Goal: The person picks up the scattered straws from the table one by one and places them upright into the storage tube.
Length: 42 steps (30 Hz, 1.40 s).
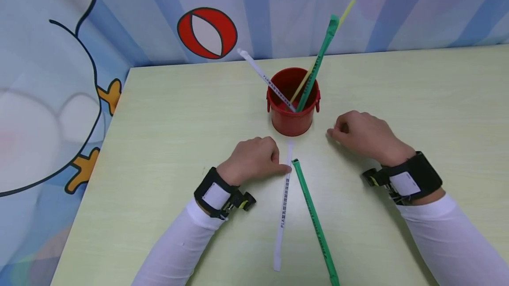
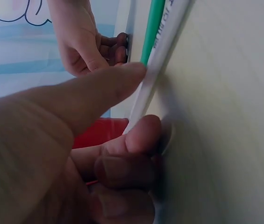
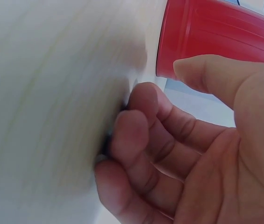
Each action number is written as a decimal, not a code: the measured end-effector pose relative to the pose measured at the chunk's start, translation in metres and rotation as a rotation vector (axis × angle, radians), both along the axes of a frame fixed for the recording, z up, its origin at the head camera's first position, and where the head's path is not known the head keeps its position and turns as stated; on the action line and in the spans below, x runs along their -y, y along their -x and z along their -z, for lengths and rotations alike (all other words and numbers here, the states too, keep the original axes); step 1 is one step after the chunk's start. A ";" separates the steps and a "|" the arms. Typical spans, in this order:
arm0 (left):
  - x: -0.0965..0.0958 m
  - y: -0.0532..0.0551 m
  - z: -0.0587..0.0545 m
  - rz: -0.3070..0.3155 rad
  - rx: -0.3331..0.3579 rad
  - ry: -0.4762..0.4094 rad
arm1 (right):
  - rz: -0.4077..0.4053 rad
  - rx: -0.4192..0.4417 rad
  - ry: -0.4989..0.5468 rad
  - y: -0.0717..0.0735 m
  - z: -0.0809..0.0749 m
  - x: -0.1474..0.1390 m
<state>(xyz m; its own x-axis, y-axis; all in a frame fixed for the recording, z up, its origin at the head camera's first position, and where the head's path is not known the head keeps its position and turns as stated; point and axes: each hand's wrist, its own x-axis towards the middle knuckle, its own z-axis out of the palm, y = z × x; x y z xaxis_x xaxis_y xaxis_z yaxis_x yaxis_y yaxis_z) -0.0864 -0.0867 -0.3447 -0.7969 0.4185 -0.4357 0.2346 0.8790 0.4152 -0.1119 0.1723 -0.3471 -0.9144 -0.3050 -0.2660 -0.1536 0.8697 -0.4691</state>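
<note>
A white paper-wrapped straw [image 1: 283, 215] with dark print lies on the table below the bucket. My left hand [image 1: 256, 158] is beside it, thumb tip at the straw in the head view. In the left wrist view, a gap shows between the thumb [image 2: 127, 77] and the curled forefinger, with the white straw [image 2: 157, 60] passing behind them. Just right of it lies a green wrapped straw [image 1: 316, 222]. My right hand [image 1: 366, 135] rests on the table right of the bucket, fingers loosely bent and holding nothing; the right wrist view shows its fingertips [image 3: 129, 135] against the tabletop.
A red bucket [image 1: 292, 122] with side handles stands at the back middle. Leaning in it are a white straw [image 1: 264, 76], a green straw [image 1: 318, 65] and a yellow straw [image 1: 346, 14]. Behind the table [image 1: 191, 100] hangs a printed blue-striped backdrop [image 1: 294, 7].
</note>
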 end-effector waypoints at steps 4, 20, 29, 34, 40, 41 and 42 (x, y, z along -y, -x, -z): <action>-0.001 -0.001 0.002 0.004 -0.002 0.002 | -0.001 0.002 0.002 0.000 0.000 0.000; 0.001 0.001 0.003 0.012 -0.015 -0.010 | 0.003 0.000 -0.008 0.000 0.000 0.000; 0.006 0.004 0.002 0.002 -0.019 -0.006 | 0.009 0.005 -0.008 0.000 0.000 0.000; 0.011 0.007 0.001 -0.005 -0.038 0.005 | 0.006 0.003 -0.008 0.000 0.000 0.000; 0.018 0.011 -0.001 -0.089 -0.083 -0.014 | 0.006 0.001 -0.006 0.000 0.000 0.000; 0.019 0.012 -0.002 -0.108 -0.096 -0.022 | 0.005 0.001 -0.005 0.000 0.000 0.000; 0.020 0.012 -0.003 -0.125 -0.110 -0.030 | 0.005 0.000 -0.005 0.000 0.000 0.001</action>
<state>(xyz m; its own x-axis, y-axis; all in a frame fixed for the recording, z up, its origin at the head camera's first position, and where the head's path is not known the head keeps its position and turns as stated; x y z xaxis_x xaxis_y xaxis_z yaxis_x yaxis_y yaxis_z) -0.0986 -0.1069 -0.3421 -0.8857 0.3247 -0.3319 0.1697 0.8917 0.4197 -0.1121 0.1718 -0.3468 -0.9158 -0.2993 -0.2678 -0.1492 0.8726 -0.4651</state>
